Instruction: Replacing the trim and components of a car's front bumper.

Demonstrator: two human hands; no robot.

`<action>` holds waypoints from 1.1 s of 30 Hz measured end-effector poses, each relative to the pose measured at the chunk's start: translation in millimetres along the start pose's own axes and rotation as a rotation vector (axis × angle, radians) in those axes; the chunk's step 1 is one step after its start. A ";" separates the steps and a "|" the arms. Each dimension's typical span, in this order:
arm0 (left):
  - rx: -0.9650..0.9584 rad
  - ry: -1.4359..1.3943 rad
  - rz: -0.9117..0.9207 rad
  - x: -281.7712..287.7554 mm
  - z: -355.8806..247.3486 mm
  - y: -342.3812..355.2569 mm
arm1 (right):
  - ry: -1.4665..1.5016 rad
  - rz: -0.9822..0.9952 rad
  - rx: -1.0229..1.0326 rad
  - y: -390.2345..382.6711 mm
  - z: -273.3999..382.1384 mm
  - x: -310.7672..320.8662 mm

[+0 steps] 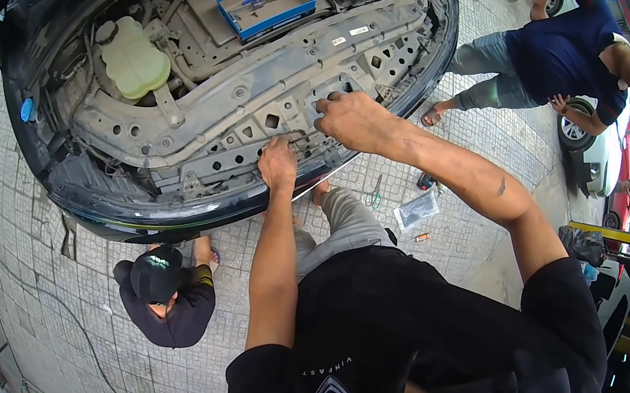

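Observation:
The front of a dark car with its engine bay uncovered fills the upper part of the head view. My left hand is at the perforated metal front crossmember, its fingers bent down and closed at the edge. What they grip, if anything, is too small to make out. My right hand is just to the right over the same crossmember, fingers curled together. Anything inside them is hidden. Between the two hands lies a dark gap in the panel, with small parts I cannot identify.
A blue tray with screwdrivers rests on the engine bay, right of a pale fluid reservoir. One person crouches at lower left; another stands at right. Scissors, a plastic bag and a power tool lie on the paving.

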State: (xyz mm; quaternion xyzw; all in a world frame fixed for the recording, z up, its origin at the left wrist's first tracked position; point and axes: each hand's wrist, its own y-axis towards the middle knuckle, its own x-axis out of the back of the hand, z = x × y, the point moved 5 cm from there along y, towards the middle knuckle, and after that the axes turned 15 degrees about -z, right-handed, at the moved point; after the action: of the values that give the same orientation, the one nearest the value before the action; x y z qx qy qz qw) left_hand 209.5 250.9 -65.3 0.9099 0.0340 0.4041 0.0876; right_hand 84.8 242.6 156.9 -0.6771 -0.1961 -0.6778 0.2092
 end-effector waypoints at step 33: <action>-0.119 -0.119 -0.100 24.2 -25.8 -2.1 | 0.109 0.140 -0.206 38.1 14.4 -0.7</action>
State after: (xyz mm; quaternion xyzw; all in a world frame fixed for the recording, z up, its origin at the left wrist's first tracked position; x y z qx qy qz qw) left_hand 206.6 259.5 -31.0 0.9227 0.0498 0.3456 0.1635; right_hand 117.7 218.6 155.6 -0.6693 -0.0661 -0.7138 0.1955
